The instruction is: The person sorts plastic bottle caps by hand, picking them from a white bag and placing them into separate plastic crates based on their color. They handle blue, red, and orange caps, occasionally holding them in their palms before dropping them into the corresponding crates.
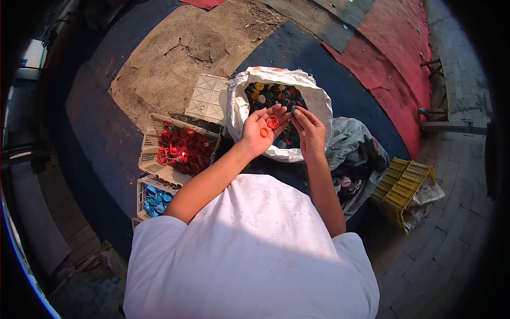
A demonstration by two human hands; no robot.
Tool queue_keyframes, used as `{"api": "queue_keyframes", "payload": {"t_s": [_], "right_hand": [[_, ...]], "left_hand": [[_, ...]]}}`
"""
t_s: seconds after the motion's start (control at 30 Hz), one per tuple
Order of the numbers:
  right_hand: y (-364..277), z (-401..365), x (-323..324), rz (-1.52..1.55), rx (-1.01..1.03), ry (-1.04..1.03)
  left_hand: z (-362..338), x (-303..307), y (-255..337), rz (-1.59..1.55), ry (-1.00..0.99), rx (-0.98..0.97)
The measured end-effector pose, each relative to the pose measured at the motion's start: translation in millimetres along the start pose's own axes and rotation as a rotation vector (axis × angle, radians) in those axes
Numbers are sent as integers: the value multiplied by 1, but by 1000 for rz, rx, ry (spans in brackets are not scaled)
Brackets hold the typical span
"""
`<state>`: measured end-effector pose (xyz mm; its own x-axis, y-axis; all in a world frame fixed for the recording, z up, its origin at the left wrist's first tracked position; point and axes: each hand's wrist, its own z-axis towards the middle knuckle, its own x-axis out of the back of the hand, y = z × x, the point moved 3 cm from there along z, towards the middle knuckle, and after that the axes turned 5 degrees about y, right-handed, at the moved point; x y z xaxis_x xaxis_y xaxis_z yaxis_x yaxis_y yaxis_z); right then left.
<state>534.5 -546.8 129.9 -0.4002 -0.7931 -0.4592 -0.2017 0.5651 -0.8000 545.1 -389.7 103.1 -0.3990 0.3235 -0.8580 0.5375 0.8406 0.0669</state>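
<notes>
My left hand is turned palm up over the near rim of a white woven sack. A red bottle cap lies on its fingers, and a smaller orange-red cap or ring rests on the palm. Close beside it, my right hand pinches a small teal cap between thumb and fingertips, partly hidden by the fingers. Inside the sack are many mixed caps, dark, green, white and yellow.
Left of the sack stands a crate of red caps, with blue caps in another crate nearer me. A pale lattice panel lies behind. To the right are a grey plastic bag and a yellow crate.
</notes>
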Motion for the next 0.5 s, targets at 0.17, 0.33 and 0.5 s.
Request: {"api": "queue_keyframes", "payload": {"t_s": [0.17,0.33,0.5], "right_hand": [[-9,-7,-10,-220,157,71],[-11,-14,-33,-309,497,-212],[-4,-1,-37,-311,498,-222]], "left_hand": [[11,-9,1,-44,-40,40],[8,-16,4,13,2,71],[-2,-41,4,123,176,8]]}}
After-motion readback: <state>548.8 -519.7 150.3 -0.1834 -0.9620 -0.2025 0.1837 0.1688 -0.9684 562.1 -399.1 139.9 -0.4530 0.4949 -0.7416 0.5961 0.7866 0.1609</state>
